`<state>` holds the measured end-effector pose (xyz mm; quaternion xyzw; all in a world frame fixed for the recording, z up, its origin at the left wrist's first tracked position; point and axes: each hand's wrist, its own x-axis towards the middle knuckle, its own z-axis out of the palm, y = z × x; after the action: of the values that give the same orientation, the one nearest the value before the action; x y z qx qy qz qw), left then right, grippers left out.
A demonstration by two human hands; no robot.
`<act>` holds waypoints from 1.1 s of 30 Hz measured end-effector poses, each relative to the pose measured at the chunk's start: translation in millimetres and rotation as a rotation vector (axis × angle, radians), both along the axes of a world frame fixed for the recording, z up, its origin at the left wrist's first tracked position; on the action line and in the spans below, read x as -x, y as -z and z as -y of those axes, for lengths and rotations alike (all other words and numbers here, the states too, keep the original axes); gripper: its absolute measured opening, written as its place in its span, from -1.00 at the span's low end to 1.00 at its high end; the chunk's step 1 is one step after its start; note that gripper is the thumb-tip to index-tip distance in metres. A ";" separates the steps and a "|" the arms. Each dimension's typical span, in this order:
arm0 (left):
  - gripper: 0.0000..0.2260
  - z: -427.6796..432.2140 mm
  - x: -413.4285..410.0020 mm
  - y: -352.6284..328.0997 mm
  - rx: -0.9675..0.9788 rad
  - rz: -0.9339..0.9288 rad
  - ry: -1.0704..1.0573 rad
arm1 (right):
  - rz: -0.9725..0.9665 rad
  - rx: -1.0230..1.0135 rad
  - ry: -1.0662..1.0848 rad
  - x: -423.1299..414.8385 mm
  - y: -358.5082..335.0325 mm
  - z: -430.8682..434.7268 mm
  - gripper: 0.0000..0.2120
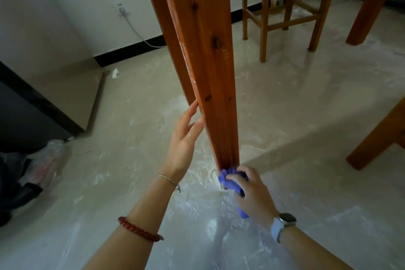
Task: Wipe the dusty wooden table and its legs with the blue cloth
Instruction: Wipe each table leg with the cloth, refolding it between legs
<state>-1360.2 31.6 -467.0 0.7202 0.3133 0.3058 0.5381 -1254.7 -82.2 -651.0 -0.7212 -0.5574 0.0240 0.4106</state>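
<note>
A reddish-brown wooden table leg [210,68] runs from the top of the view down to the dusty floor, with whitish streaks along its left edge. My right hand [252,190] grips the bunched blue cloth [230,181] and presses it against the foot of the leg. My left hand [186,138] has straight fingers that rest against the leg's left edge, higher up. The tabletop is out of view.
Two other table legs stand at the right [372,6] [379,138]. A wooden chair [285,6] stands behind. White dust covers the tiled floor [306,116]. Plastic bags [43,164] lie at the left beside a dark cabinet [26,112]. A white cable [135,30] hangs from a wall socket.
</note>
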 end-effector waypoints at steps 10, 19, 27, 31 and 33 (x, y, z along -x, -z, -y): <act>-0.56 1.4 36.8 17.3 0.096 -0.304 0.009 | -0.122 0.645 -0.064 9.7 37.8 -1.7 -0.60; -0.50 6.3 73.4 71.2 -0.037 -0.575 0.092 | -0.334 0.067 0.302 20.1 -5.5 -4.0 -0.73; -0.50 0.1 48.4 94.3 -0.100 -0.528 0.233 | -0.589 0.349 0.220 47.9 39.6 -34.0 -0.71; -0.54 -12.3 69.3 112.0 0.051 -0.625 0.155 | -0.773 0.212 0.154 50.7 12.6 -21.5 -0.75; -0.49 -11.4 77.9 115.7 0.232 -0.586 0.167 | -0.837 0.149 0.080 48.1 -6.0 -16.8 -0.77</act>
<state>-1438.1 43.0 -582.7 0.7348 0.4274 0.0022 0.5267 -1302.8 -65.4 -645.0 -0.6981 -0.3109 0.3389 0.5488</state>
